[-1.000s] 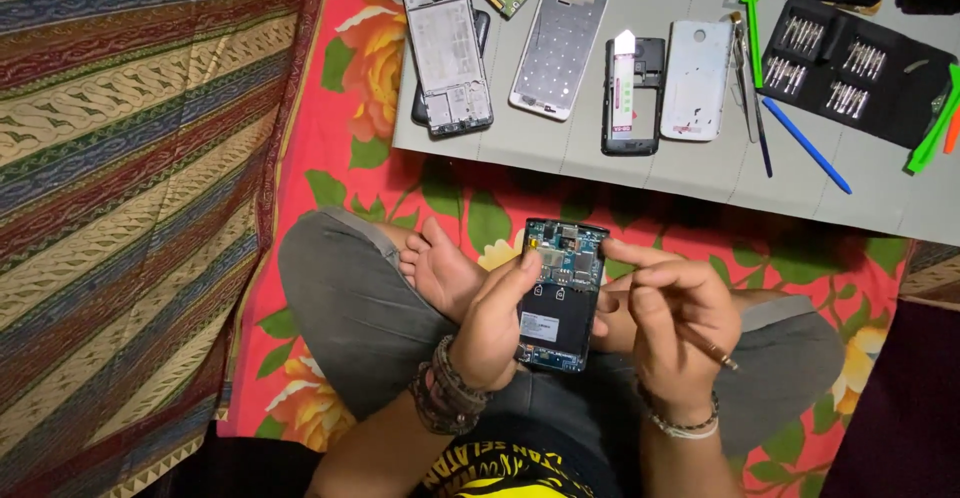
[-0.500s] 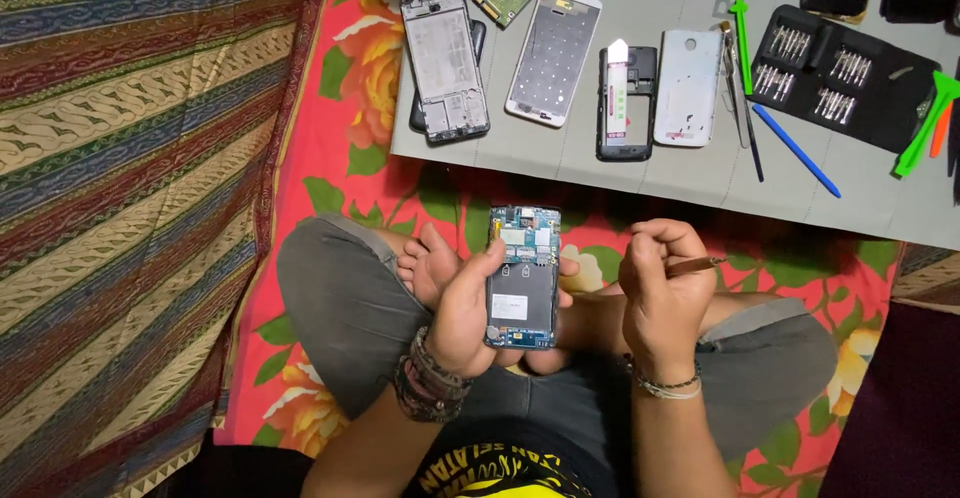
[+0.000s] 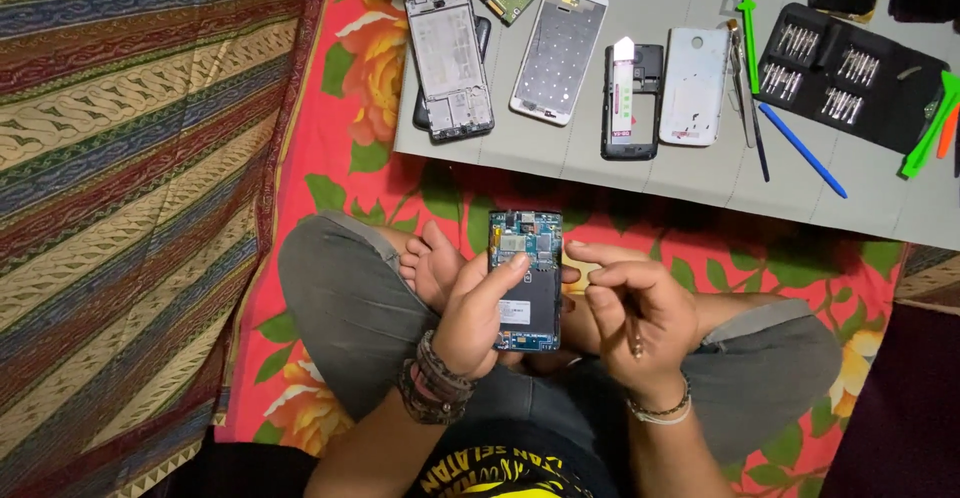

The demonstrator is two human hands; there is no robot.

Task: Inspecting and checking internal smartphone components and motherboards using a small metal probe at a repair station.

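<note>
Bits sat in rows inside the open black tool case (image 3: 850, 78) on the grey mat (image 3: 660, 173). The opened phone (image 3: 526, 280) stood lengthwise over the lap, top toward the mat, a pale rectangular label mid-board. The left hand (image 3: 478, 313) clasped it; the right hand (image 3: 632, 313) pinched what seemed a thin tool (image 3: 634, 338).

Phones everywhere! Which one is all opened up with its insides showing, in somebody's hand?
The opened phone held upright in the left hand over the lap. It shows a circuit board; the other phone parts lie flat on the grey mat.
</note>
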